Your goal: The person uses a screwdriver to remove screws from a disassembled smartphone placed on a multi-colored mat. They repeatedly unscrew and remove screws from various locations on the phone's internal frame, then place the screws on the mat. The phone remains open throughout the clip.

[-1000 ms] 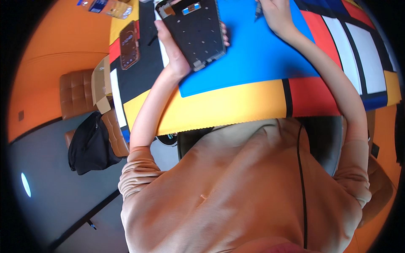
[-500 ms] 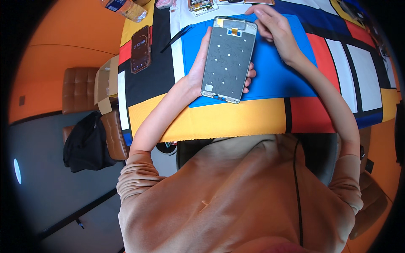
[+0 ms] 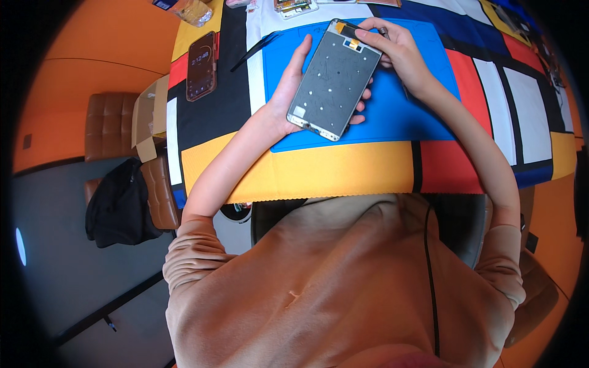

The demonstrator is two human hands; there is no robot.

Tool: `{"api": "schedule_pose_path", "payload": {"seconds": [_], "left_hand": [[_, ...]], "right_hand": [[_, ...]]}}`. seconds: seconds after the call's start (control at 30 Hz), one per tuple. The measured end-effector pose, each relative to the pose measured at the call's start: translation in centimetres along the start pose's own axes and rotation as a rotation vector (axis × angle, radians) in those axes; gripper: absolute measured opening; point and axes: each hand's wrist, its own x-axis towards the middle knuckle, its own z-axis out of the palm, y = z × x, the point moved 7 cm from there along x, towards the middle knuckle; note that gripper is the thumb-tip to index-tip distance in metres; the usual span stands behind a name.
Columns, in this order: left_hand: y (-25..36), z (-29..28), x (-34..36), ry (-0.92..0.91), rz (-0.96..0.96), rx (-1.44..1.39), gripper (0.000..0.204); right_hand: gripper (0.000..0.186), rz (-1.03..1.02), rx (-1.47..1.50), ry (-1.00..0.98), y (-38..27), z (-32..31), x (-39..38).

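Phone panel (image 3: 331, 92), its grey, white-spotted face toward me, sits tilted in my left hand (image 3: 284, 105), over the middle of the blue mat (image 3: 423, 126). My left palm is closed around its long left edge; the fingers pass behind and their tips (image 3: 367, 94) come out along the right edge, while my thumb stands up beside the panel. That grip is firmly on the panel. My right hand (image 3: 402, 54), over the right part of the mat, brings a thumb and forefinger to the panel's upper end, near a small gold connector (image 3: 353, 44). I cannot tell whether those two pinch anything there. A slim dark object (image 3: 383, 31) shows beside my right fingers, mostly hidden, so I cannot say if I grip it.

Across the mat's left edge lies a slender black implement (image 3: 256, 50). Farther left of the mat, a smartphone (image 3: 201, 66) rests with its screen lit, and past its upper left corner is a clear plastic bottle (image 3: 196, 12). Beyond the mat's far edge are opened phone parts (image 3: 297, 8); along its near edge runs the tablecloth's yellow band (image 3: 337, 175).
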Motion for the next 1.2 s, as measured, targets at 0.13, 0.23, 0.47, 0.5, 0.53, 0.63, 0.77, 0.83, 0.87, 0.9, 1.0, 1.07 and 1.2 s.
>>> {"api": "schedule_pose_path", "payload": {"seconds": [0.13,0.23,0.47,0.5,0.53,0.63,0.77,0.83,0.87,0.9,1.0,1.07,1.2], "left_hand": [[0.6,1.6,-0.2,-0.153,0.053,-0.018,0.096],[0.5,2.3,-0.2,-0.180,0.029,-0.003,0.090],[0.8,1.5,-0.4,-0.061,-0.001,0.130,0.079],[1.0,1.5,-0.4,-0.083,0.004,0.141,0.078],[1.2,1.4,-0.3,-0.094,0.013,0.173,0.077],[1.6,1.0,-0.5,-0.070,0.042,0.241,0.073],[1.2,1.0,-0.7,-0.030,0.022,0.280,0.070],[1.2,1.2,-0.7,-0.026,0.036,0.297,0.070],[1.2,1.3,-0.7,-0.023,0.044,0.306,0.070],[1.2,1.5,-0.6,-0.036,0.046,0.308,0.068],[1.9,1.9,-0.8,-0.006,0.093,0.467,0.063],[2.9,2.0,-1.2,0.104,0.174,0.775,0.059],[4.5,2.6,-2.4,0.568,0.437,1.907,0.073]], "right_hand": [[0.023,-0.013,-0.032,0.111,0.3,-1.7,0.5],[0.016,-0.033,-0.075,0.150,-0.6,-2.3,0.5],[0.015,-0.039,0.025,0.202,-2.2,-1.8,0.0],[0.015,-0.055,0.025,0.206,-2.4,-1.7,-0.1],[0.014,-0.071,0.025,0.209,-2.5,-1.6,-0.1],[0.014,-0.118,-0.003,0.249,-2.7,-1.8,-0.1],[0.014,-0.226,-0.048,0.217,-3.6,-1.3,-0.1],[0.014,-0.241,-0.071,0.193,-4.0,-1.0,-0.2],[0.015,-0.244,-0.071,0.194,-4.2,-0.9,-0.3],[0.015,-0.247,-0.071,0.194,-4.4,-0.8,-0.4],[0.015,-0.185,-0.026,0.256,-4.1,-1.0,-0.5],[0.015,-0.161,-0.005,0.315,-3.7,-1.5,-0.4],[0.013,-0.213,-0.005,0.416,-3.1,-3.4,-0.1]]}}
